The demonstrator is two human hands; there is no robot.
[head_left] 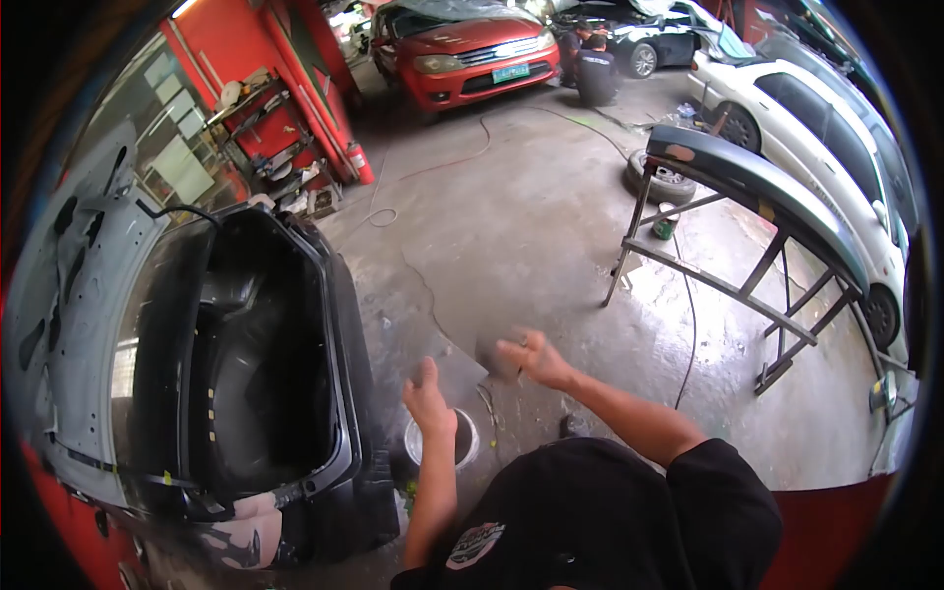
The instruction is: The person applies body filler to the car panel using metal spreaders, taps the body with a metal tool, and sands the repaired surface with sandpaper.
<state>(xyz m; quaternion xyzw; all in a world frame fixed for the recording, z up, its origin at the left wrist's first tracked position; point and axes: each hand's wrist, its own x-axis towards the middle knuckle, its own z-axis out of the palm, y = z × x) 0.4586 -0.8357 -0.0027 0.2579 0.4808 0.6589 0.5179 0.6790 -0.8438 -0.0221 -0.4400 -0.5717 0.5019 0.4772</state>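
A thin grey sheet (460,368) extends rightward from my left hand (430,401), which is closed at its edge with the thumb up. My right hand (536,358) is raised to the right of the sheet, its fingers blurred. Beside those fingertips is a dark patch (494,354) that is too smeared to identify. Beneath my left forearm stands a round pale-rimmed bucket (470,444), partly hidden by the arm. The dark car body part (344,344) with a large opening lies left of my left hand.
A metal stand (704,267) holds a dark panel (757,177) at right, with a can (666,222) on it and a tire (639,179) behind. Hoses cross the floor. A red car (472,59), a white car (796,108), a crouching person (596,74) and shelves (258,118) stand farther back.
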